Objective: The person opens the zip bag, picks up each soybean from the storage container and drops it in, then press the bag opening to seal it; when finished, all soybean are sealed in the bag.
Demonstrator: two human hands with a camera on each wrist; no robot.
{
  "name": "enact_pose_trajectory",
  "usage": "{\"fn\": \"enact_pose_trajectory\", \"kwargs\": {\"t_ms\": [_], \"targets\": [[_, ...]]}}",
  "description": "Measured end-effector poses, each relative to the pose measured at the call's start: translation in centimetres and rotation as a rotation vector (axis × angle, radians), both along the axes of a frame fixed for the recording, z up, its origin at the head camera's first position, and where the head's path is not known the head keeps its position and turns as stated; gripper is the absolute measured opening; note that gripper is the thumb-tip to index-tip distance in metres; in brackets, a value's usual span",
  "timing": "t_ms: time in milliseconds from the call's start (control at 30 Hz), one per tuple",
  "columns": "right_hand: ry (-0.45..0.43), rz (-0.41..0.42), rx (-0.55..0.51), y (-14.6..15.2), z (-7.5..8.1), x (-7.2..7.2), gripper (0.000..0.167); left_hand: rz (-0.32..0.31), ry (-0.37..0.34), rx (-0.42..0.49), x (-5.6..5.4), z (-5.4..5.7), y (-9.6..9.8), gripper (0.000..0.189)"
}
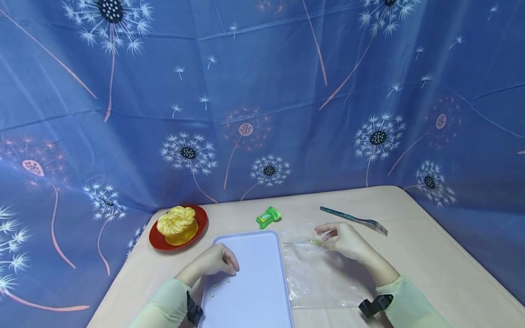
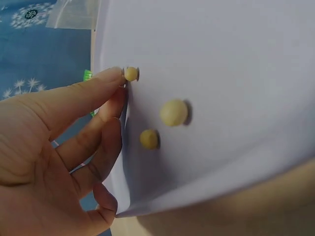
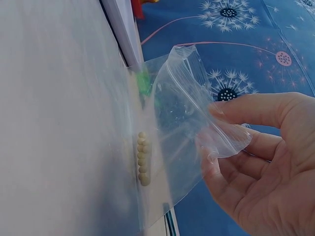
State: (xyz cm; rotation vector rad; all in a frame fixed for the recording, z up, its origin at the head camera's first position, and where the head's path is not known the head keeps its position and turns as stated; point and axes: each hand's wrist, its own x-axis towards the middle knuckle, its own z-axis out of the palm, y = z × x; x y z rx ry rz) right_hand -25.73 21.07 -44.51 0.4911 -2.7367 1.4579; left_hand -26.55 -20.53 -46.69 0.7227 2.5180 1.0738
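Note:
My left hand (image 1: pixel 217 260) is over the pale lilac tray (image 1: pixel 258 269), thumb and fingertip together at a small yellowish bean (image 2: pixel 131 73). Something small and pale shows at the pinch, mostly hidden by the thumb. Two other beans (image 2: pixel 173 112) lie on the tray close by. On the right, my right hand (image 1: pixel 342 239) grips the mouth of a clear zip-lock bag (image 3: pixel 179 113), thumb on one side and fingers on the other. The bag lies beside the tray with its top edge lifted. Several beans (image 3: pixel 142 160) sit in a row inside it.
A red plate (image 1: pixel 203 223) with a yellow bun-like cake (image 1: pixel 178 225) stands at the back left. Behind the tray lies a green wrapped packet (image 1: pixel 268 217). A fork (image 1: pixel 354 218) with a dark teal handle rests beyond my right hand. A blue dandelion-print cloth (image 1: pixel 262 91) hangs behind the table.

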Motion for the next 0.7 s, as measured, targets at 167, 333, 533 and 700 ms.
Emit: {"fn": "enact_pose_trajectory", "kwargs": {"t_ms": [167, 333, 533, 700], "targets": [[0.018, 0.022, 0.005, 0.1, 0.0, 0.1, 0.039, -0.002, 0.02, -0.029, 0.2, 0.0, 0.2, 0.011], [0.023, 0.014, 0.008, 0.0, 0.0, 0.1, 0.039, 0.007, 0.068, -0.022, -0.1, 0.2, 0.6, 0.01], [0.008, 0.01, 0.004, 0.0, 0.1, 0.1, 0.04, 0.05, 0.201, -0.001, -0.9, 1.6, 2.8, 0.006], [0.004, -0.001, 0.004, 0.1, 0.1, 0.2, 0.04, 0.08, 0.318, 0.089, -1.6, 3.5, 6.6, 0.005]]}}
